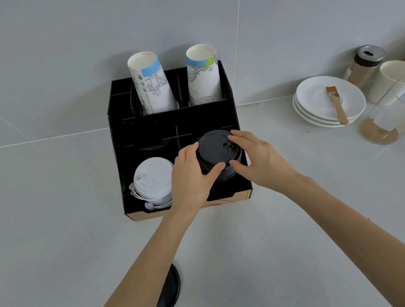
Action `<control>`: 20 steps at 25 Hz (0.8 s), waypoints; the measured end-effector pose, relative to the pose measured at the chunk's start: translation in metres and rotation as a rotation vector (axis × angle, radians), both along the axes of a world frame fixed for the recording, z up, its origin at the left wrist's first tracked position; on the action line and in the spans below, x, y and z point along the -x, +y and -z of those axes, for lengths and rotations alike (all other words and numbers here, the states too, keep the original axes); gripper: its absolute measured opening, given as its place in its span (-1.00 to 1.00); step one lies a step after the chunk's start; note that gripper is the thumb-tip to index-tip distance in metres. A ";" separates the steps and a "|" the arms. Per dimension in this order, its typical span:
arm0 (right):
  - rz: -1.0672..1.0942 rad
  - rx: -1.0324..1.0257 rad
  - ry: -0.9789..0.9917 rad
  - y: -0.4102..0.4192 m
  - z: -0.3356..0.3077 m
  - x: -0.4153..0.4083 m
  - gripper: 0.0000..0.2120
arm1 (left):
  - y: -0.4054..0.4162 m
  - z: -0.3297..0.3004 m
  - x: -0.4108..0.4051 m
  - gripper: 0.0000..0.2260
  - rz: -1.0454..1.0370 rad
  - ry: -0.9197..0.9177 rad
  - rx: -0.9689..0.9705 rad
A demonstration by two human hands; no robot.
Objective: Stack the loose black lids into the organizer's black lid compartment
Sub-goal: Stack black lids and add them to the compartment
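A black organizer [129,164] stands against the wall on the counter. In its front right compartment sits a stack of black lids [215,151]. My left hand [190,178] grips the stack's left side and my right hand [257,158] grips its right side, with fingers over the top rim and thumbs at the front. One loose black lid [170,295] lies on the counter near me, partly hidden under my left forearm. White lids [152,179] fill the front left compartment.
Two tall stacks of paper cups [152,87] stand in the organizer's rear slots. To the right are stacked white saucers [319,101] with a brush [337,106] on top, a shaker jar [364,66], a cup [395,79] and a glass pitcher [400,113].
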State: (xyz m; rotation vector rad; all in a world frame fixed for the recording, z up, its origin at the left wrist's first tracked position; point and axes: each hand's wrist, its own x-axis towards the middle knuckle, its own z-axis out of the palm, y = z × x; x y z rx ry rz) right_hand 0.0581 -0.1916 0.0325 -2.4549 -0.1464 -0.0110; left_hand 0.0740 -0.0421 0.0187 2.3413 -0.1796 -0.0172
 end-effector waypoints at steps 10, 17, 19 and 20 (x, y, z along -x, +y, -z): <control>-0.007 0.000 -0.046 0.008 -0.005 0.008 -0.50 | 0.011 -0.008 0.001 -0.41 0.060 0.054 -0.009; -0.080 -0.017 -0.121 0.035 -0.012 0.030 -0.56 | 0.050 -0.013 0.031 -0.45 0.013 0.070 -0.016; -0.111 -0.014 -0.119 0.046 -0.009 0.038 -0.55 | 0.066 -0.011 0.043 -0.46 -0.019 0.079 -0.016; -0.130 -0.012 -0.117 0.052 -0.007 0.043 -0.55 | 0.074 -0.010 0.049 -0.47 -0.028 0.076 -0.018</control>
